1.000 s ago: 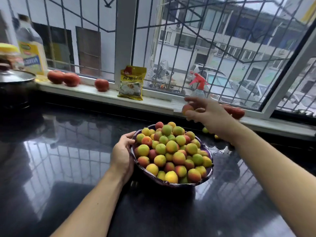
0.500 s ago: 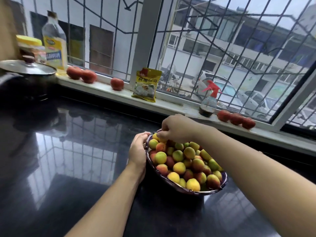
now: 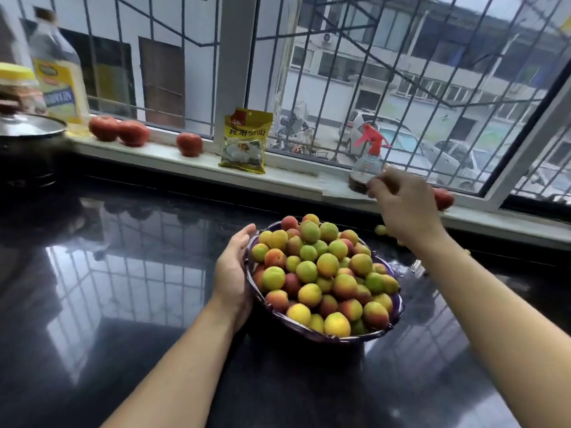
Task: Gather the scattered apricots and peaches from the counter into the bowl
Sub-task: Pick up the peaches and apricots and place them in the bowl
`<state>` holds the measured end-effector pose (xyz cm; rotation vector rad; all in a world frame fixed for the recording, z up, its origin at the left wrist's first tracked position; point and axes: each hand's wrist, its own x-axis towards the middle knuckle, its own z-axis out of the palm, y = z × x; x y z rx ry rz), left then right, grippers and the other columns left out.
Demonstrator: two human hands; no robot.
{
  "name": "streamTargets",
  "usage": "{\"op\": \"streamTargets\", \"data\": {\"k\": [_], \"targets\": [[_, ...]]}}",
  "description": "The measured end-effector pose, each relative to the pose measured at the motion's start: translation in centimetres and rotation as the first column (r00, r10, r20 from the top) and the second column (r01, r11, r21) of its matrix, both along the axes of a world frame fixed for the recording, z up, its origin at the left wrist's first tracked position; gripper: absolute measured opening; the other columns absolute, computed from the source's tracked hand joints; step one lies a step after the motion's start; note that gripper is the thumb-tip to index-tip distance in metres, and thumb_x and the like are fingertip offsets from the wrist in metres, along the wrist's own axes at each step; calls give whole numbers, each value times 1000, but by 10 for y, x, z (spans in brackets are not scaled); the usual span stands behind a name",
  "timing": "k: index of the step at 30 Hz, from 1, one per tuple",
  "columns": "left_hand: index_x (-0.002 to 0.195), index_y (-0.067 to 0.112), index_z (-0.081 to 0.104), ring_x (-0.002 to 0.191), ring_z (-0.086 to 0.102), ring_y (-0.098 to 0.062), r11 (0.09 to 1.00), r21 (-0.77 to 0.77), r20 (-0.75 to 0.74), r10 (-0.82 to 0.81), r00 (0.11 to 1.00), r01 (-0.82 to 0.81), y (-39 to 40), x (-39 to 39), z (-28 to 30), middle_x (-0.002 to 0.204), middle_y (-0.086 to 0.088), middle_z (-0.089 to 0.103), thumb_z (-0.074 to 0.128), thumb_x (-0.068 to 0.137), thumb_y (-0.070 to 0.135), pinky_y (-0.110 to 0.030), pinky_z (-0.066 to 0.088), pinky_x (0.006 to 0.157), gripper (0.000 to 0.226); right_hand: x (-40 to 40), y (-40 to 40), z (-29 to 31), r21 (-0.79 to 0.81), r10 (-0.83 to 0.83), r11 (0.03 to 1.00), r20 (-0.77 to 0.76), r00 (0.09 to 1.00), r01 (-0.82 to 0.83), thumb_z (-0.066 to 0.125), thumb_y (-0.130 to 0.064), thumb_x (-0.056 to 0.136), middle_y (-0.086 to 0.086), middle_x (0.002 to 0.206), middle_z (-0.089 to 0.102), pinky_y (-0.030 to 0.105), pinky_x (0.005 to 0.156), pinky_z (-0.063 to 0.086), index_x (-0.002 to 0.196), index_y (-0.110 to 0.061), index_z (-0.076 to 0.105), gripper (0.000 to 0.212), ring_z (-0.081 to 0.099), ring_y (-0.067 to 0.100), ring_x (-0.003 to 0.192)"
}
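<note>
A purple glass bowl [image 3: 397, 307] heaped with yellow, green and red apricots [image 3: 327, 273] stands on the black counter [image 3: 123, 304]. My left hand [image 3: 233, 273] grips the bowl's left rim, thumb on top. My right hand [image 3: 401, 208] hovers past the bowl's far right side, near the window sill, fingers loosely curled with nothing visible in them. A loose apricot [image 3: 380, 229] lies on the counter just below that hand, with two more small ones partly hidden behind my right forearm.
On the white sill [image 3: 293, 180] stand a red-topped spray bottle [image 3: 369, 162], a yellow packet [image 3: 245, 140], red round fruits [image 3: 119, 131] [image 3: 189, 144] [image 3: 443, 197] and an oil bottle [image 3: 60, 75]. A lidded black pot [image 3: 27, 143] sits far left.
My right hand carried a fruit to the bowl, left it there, and has swung back up and right toward the sill, now holding nothing. My left hand stayed on the bowl.
</note>
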<state>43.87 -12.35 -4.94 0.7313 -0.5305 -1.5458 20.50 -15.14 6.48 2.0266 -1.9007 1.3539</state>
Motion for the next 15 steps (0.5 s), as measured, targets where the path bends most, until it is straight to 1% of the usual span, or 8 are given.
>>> {"op": "streamTargets", "data": {"k": [2,3,5,8,9,11,13,15], "targets": [[92,12,84,81,81,-21,997,-42,3,-72,997,72,1,-5,2,90,-11,82,38,111,24,-30,64,64,51,-56,-9,-33,83,-179,982,108,978,171,58,-12,95,-3,90,71,34,79,52,95,-20,73,17,68,25,89],[89,12,84,75,80,-20,995,-59,6,-80,997,80,1,-6,2,84,-9,82,37,111,23,-28,63,59,53,-82,-15,-54,153,-267,956,87,960,252,56,-7,93,0,95,73,36,86,53,96,-20,73,22,68,29,96],[106,8,76,78,81,-22,997,-57,33,-55,998,57,-5,-7,0,88,-11,82,38,109,21,-31,64,59,40,-118,-28,-94,286,-361,887,-62,931,363,53,-2,87,9,113,72,38,96,50,104,-17,75,31,63,34,112],[116,7,77,96,80,-29,998,-49,31,-44,999,45,-15,-3,-7,107,-16,81,51,98,26,-39,67,76,37,-130,-56,-127,358,-302,854,-249,920,377,52,-3,86,16,129,59,44,97,49,120,-13,69,39,57,41,116],[117,8,78,104,78,-32,998,-38,14,-45,999,46,-18,-3,-9,116,-18,79,55,93,29,-43,65,86,40,-127,-67,-130,366,-264,857,-290,920,362,50,-4,88,16,132,54,46,97,48,125,-13,65,41,57,43,116],[130,8,72,123,70,-37,999,-22,-5,-35,999,35,-23,1,-15,133,-21,71,51,96,34,-52,54,107,48,-120,-90,-129,378,-202,858,-373,906,347,49,-8,91,12,143,43,48,96,48,137,-17,55,48,56,46,114],[139,7,66,129,66,-40,1000,-19,-1,-21,1000,21,-30,4,-23,137,-22,69,46,100,35,-56,46,114,52,-117,-112,-127,386,-173,845,-458,872,370,48,-11,94,11,152,33,49,93,47,145,-19,45,52,57,48,114],[141,8,65,130,65,-40,1000,-12,1,-18,1000,18,-32,6,-26,137,-22,69,51,93,37,-57,45,115,57,-116,-127,-130,380,-173,821,-545,821,426,46,-14,97,16,149,35,49,87,48,143,-16,43,46,57,48,114]]}}
